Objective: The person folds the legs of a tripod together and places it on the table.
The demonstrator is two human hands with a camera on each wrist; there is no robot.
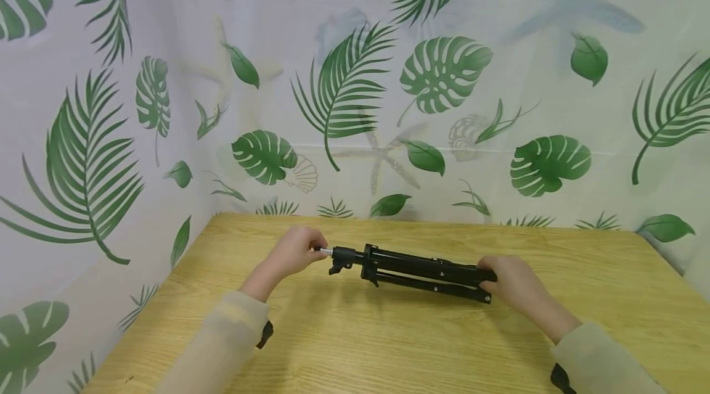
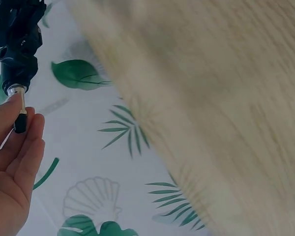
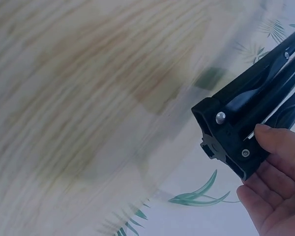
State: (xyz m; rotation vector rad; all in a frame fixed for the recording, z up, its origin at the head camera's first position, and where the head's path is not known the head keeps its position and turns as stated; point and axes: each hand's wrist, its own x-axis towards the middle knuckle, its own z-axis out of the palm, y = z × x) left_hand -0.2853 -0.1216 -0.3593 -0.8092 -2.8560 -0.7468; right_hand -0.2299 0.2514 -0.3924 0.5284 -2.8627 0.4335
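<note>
A black folded tripod stand (image 1: 421,266) lies lengthwise between the two hands, over the table, its legs together. At its left end, a thin silver tip with a black end (image 2: 20,118) is pinched between thumb and fingers of my left hand (image 1: 296,251). A black clamp collar with a small lever (image 1: 341,258) sits just right of that tip. My right hand (image 1: 513,283) grips the leg end on the right, thumb on one side and fingers beneath. In the right wrist view the stand's black bracket end (image 3: 226,140) shows two silver rivets.
The wood-grain table (image 1: 355,344) spreads under the stand and forearms. Behind it and at the left hangs a white sheet (image 1: 355,197) printed with green leaves. Each pale sleeve has a dark strap piece (image 1: 265,333) at the wrist.
</note>
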